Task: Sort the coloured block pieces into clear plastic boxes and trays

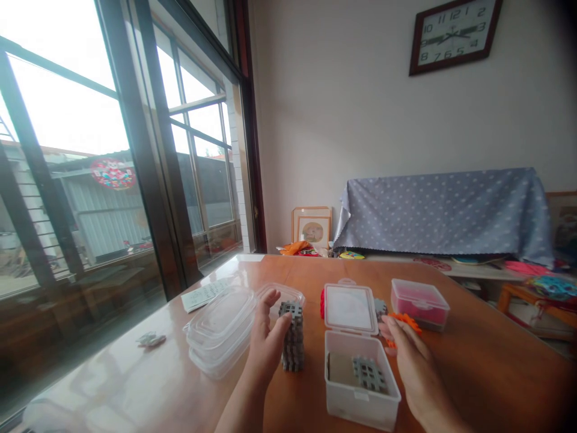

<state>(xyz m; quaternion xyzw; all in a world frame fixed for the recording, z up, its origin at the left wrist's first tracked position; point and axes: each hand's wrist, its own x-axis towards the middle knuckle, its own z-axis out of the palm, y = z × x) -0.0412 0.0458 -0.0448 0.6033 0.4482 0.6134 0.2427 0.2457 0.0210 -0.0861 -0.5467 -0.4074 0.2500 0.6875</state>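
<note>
My left hand [269,340] is beside a tall stack of grey notched plastic pieces [294,346] standing on the table. Its thumb overlaps the stack's upper left edge, and its fingers are apart; whether it touches the stack I cannot tell. To the right, my right hand [412,364] has its fingers stretched out, with orange plastic pieces [408,320] showing around the fingertips. Between the hands stands a clear plastic box [363,412], its lid [350,308] folded back. Inside lie a grey notched piece [370,374] and something flat and brown [341,368].
Stacked clear containers [220,328] are left of my left hand. A closed box with pink contents [420,305] sits at the back right. Further left lie a small plastic packet [151,340] and a printed sheet [202,296]. Red pieces [322,304] show beside the lid.
</note>
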